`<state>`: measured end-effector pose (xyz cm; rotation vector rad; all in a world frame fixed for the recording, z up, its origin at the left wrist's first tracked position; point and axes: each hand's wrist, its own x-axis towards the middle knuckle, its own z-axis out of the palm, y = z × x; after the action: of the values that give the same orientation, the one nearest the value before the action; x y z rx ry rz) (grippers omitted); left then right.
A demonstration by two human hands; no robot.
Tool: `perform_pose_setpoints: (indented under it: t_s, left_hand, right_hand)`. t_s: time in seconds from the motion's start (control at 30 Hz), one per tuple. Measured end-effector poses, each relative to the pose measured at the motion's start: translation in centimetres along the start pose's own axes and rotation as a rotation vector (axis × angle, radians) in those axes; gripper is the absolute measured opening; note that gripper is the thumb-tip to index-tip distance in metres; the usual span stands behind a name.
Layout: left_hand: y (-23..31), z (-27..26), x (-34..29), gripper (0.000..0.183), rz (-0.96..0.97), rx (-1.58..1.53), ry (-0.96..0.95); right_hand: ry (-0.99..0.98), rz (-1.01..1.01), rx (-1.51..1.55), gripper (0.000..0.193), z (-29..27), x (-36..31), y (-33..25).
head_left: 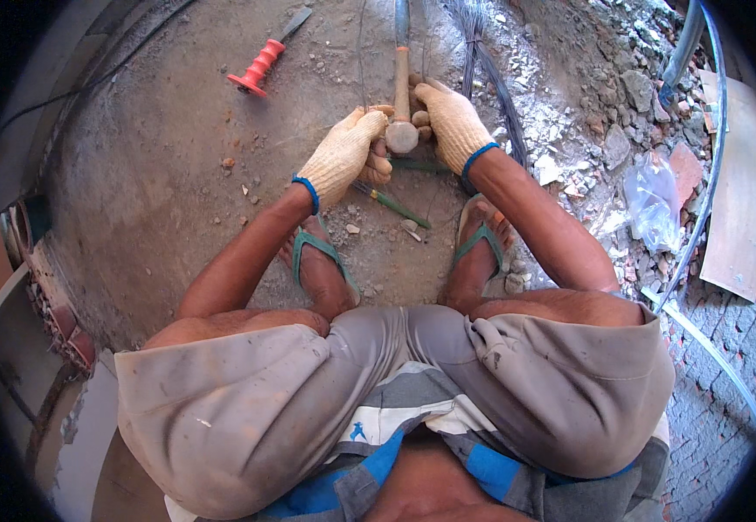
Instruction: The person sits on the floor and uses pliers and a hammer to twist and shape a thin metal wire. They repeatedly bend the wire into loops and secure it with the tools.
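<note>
My left hand [348, 157], in a cream knitted glove with a blue cuff, is closed with its fingers pinched; a thin dark wire [361, 52] runs up from it. My right hand [452, 126], gloved alike, is also closed, and another thin strand [426, 48] rises from its fingertips. Between both hands lies a rod-like handle [402, 83], brown toward me and bluish farther off, ending in a rounded knob. Whether the fingers touch it I cannot tell. Below the hands, a green-handled tool [399, 209] rests on the ground, its head partly hidden by my left glove.
A chisel with a red guarded grip [260, 68] lies at the far left. Past my right hand is a tied bundle of dark wires [482, 65]. Rubble [626, 104], a clear plastic bag [653, 204], a flat board [734, 191] and a pale hose or strip [712, 165] occupy the right side.
</note>
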<state>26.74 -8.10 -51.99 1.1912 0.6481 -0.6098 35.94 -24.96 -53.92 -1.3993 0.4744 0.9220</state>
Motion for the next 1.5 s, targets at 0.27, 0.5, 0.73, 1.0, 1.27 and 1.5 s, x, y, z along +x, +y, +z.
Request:
perform_pose_setpoints:
  t_s: [0.27, 0.5, 0.73, 1.0, 1.27, 1.5]
  left_hand:
    - [0.2, -0.2, -0.5, 0.051, -0.135, 0.052, -0.098]
    - [-1.5, 0.3, 0.3, 0.054, -0.123, -0.132, -0.096]
    - [-0.8, 0.2, 0.1, 0.052, -0.09, 0.075, -0.1]
    - [0.2, 0.3, -0.8, 0.041, 0.019, 0.419, -0.063]
    - [-1.8, 0.0, -1.0, 0.034, 0.388, 0.966, 0.081]
    - [-2.3, 0.8, -1.7, 0.042, 0.234, 0.691, 0.037]
  right_hand:
    - [0.046, -0.138, 0.122, 0.06, 0.6, -0.6, 1.1]
    - [0.087, -0.202, -0.089, 0.052, 0.4, -2.0, 1.3]
    - [0.049, -0.488, -0.463, 0.047, -0.2, 0.0, 1.9]
    - [-0.002, -0.553, -0.725, 0.051, 0.0, 0.2, 1.4]
    - [-0.047, -0.484, -0.643, 0.048, 0.1, -0.7, 2.5]
    - [0.136, -0.663, -0.846, 0.037, -0.4, -2.0, 2.9]
